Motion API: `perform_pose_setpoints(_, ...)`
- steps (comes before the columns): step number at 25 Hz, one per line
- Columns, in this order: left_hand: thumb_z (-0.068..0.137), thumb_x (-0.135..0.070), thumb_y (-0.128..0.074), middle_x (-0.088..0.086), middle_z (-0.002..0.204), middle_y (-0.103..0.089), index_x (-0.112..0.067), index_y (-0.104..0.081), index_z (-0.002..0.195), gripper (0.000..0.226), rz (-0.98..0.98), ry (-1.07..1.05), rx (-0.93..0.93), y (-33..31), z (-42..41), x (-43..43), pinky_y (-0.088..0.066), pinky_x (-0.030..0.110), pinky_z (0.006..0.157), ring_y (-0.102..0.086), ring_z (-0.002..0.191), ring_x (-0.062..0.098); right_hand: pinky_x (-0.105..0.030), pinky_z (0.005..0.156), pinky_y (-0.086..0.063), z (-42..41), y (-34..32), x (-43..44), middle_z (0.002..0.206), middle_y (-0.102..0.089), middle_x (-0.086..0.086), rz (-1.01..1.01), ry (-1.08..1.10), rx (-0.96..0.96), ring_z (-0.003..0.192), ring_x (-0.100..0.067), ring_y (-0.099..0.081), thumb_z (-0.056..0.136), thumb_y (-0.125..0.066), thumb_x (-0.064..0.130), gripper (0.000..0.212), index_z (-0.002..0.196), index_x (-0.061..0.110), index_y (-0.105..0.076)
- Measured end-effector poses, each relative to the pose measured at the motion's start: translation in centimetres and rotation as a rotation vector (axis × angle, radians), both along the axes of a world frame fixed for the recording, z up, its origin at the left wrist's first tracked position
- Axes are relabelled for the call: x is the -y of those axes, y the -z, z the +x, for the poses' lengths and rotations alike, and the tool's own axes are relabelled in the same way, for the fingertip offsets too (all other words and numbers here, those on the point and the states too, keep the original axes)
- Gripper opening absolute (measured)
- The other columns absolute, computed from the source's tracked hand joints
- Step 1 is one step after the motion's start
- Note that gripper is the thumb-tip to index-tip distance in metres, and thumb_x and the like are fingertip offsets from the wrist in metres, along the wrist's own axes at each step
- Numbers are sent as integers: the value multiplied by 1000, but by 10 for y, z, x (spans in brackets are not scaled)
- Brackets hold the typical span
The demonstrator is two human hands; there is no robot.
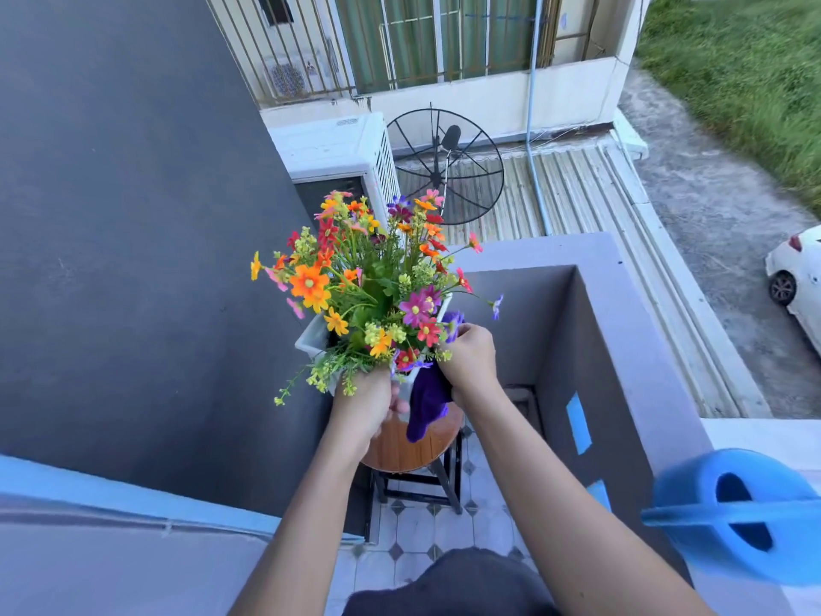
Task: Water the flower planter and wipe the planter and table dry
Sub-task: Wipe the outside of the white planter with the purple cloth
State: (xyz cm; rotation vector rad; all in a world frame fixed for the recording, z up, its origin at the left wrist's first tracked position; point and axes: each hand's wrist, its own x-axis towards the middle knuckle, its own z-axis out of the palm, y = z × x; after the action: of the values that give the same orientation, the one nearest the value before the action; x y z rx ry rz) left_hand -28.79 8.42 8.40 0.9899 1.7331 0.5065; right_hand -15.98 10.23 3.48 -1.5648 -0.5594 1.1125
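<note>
A dark grey wall (133, 215) fills the space out to the left of the left hand (364, 404). That hand is closed around the near end of the white planter (313, 335), its fingers curled under the rim where green sprigs spill over. The planter stretches away from the hands, packed with orange, red, pink, yellow and purple flowers (368, 282) that rise above both hands. Directly beneath the hands is a small round wooden tabletop (400, 451) on a dark frame, standing on a patterned tile floor (417, 526). The hands hide the planter's base, so I cannot tell whether it rests on the tabletop.

Just right of the left hand, the right hand (471, 357) grips a purple cloth (426, 406) and holds it against the planter's right side. A bit of cloth shows above the knuckles, and the rest hangs down between the two wrists over the tabletop.

Further right of the right hand stands a grey balcony wall (622, 349). A blue watering can (737, 513) sits on top of it, well apart from both hands.
</note>
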Motion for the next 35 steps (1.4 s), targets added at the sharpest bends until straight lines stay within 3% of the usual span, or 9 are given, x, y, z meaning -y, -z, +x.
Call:
perform_pose_setpoints(3,96,-8,-33,4,56,-45,-12,-41,68,29,24,-14,10,-5,-2,-3,-16,14,35,-28,41,12,-31,62,-42,-9,2,3,73,-58,1,35,0,-50,69,-18,-53,78,-72,25,17,82,15,-58)
perform_pose_setpoints(6,95,-2,-29,0,49,-40,-13,-40,63,35,57,-76,125,-12,-6,-10,-14,8,34,-27,27,4,-29,77,-49,-28,2,17,95,-66,5,218,28,-86,84,-10,-61,93,-65,27,21,112,19,-61)
perform_pose_setpoints(9,99,-9,-32,-5,40,-40,-13,-43,65,36,68,-128,200,-21,-10,-19,-15,7,35,-26,24,3,-30,95,-47,-47,14,35,112,-64,4,389,-16,74,106,-17,-60,92,-61,17,25,115,24,-57)
perform_pose_setpoints(14,93,-2,-25,-7,38,-36,-16,-37,65,34,104,-86,243,-32,-14,-25,-13,9,36,-23,28,3,-24,85,-41,-59,40,54,101,-57,2,659,-139,454,93,-16,-52,85,-59,-2,25,102,16,-57)
perform_pose_setpoints(20,93,-1,-25,-8,35,-34,-15,-36,66,32,108,-101,241,-43,-19,-27,-11,13,38,-20,29,4,-25,81,-40,-62,72,59,95,-53,8,505,-142,408,89,-7,-50,81,-55,-6,26,95,16,-56)
perform_pose_setpoints(25,95,-2,-24,-6,38,-34,-13,-38,68,32,116,-102,220,-41,-21,-24,-12,14,36,-21,29,4,-24,90,-43,-62,34,42,106,-60,0,681,-71,463,100,-17,-56,91,-59,0,20,106,13,-60)
perform_pose_setpoints(28,94,-3,-28,-7,38,-32,-15,-34,66,31,101,-80,249,-43,-24,-23,-11,12,35,-20,29,4,-30,91,-46,-61,17,32,107,-60,-2,687,1,461,101,-24,-57,93,-58,0,17,107,9,-60)
perform_pose_setpoints(35,97,-5,-29,-6,42,-30,-12,-40,64,35,133,-56,340,-57,-29,-17,-11,13,36,-19,30,4,-28,102,-40,-12,10,-17,117,-55,2,466,159,449,114,-20,-55,99,-56,6,28,126,4,-59)
